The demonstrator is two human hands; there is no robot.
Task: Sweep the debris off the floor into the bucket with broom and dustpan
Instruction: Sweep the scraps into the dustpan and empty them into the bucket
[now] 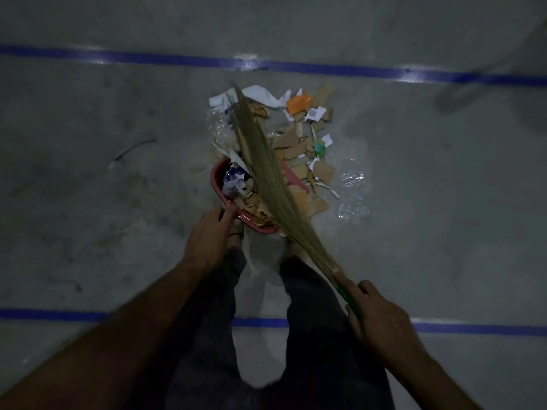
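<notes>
A red dustpan (217,179) lies on the grey floor in front of my feet, holding paper and cardboard scraps. My left hand (208,235) grips its near edge. A grass broom (266,173) slants across the dustpan and the pile, its tips reaching the far side. My right hand (376,315) grips the broom's green handle low at the right. A pile of debris (307,137), made of cardboard pieces, white paper, an orange scrap and clear plastic, is spread beyond and to the right of the dustpan. No bucket is in view.
Two blue tape lines cross the floor, one far (177,59) and one near (473,328). A thin stray strip (133,149) lies to the left. Clear plastic film (352,187) glints right of the pile. My legs in dark trousers fill the bottom centre.
</notes>
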